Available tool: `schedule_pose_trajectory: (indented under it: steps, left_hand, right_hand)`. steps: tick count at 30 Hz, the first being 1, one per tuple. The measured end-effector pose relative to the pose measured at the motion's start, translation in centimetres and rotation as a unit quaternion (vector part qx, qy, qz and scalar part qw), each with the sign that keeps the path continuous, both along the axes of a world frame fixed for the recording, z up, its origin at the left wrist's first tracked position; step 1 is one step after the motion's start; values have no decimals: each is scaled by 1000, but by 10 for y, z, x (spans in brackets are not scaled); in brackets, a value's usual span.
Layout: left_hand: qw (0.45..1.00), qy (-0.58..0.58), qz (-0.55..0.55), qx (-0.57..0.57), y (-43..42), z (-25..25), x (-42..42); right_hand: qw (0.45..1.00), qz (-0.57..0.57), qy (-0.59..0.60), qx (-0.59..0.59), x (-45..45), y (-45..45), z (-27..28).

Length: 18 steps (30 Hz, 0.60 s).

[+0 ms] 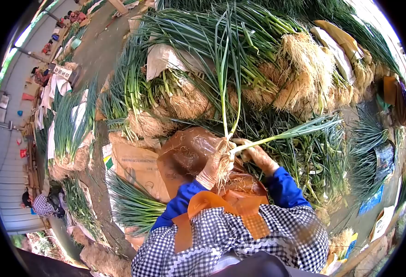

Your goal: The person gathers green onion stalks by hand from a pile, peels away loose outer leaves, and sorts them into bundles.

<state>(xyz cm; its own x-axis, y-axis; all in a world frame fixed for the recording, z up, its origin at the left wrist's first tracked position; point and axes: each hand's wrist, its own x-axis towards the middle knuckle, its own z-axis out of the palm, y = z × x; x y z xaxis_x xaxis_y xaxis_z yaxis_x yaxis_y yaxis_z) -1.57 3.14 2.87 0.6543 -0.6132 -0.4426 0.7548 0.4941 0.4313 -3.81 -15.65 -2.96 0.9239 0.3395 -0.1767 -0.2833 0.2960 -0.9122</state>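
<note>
My left hand is closed around the rooty lower ends of a few green onions, whose long leaves point away from me. Close beside it, my right hand has its fingers bent at the pale stem of another green onion, which slants off to the right. Pale roots hang below my left hand. Under both hands a brown plastic apron covers my lap, with loose root bits on it.
Large piles of green onions with tan roots lie ahead. Loose leaves cover the ground at right. At left are a flattened brown sack and a small bunch. Other people sit at the far left.
</note>
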Motion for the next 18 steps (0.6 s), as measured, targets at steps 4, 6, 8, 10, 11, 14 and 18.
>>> schedule_pose_trajectory:
  steps: [4,6,8,10,11,14,18]
  left_hand:
    - [998,63,-14,-28,2,-8,-14]
    - [998,57,-15,5,5,-9,-18]
    - [998,-12,31,59,5,-19,-16]
    - [989,-75,100,81,8,-6,-14]
    - [962,-163,95,195,12,-6,-14]
    - [711,-477,-31,515,13,-8,-17]
    - [700,-427,-148,553,14,-32,-15]
  right_hand:
    - [958,-105,58,259,39,50,13]
    - [968,-106,0,228,47,49,13]
    - [977,-145,49,147,44,46,28]
    - [983,-175,37,-38,48,43,29]
    - [953,-165,-26,-253,46,43,41]
    - [951,-183,-13,-250,41,53,48]
    - [993,-68,89,20,38,51,44]
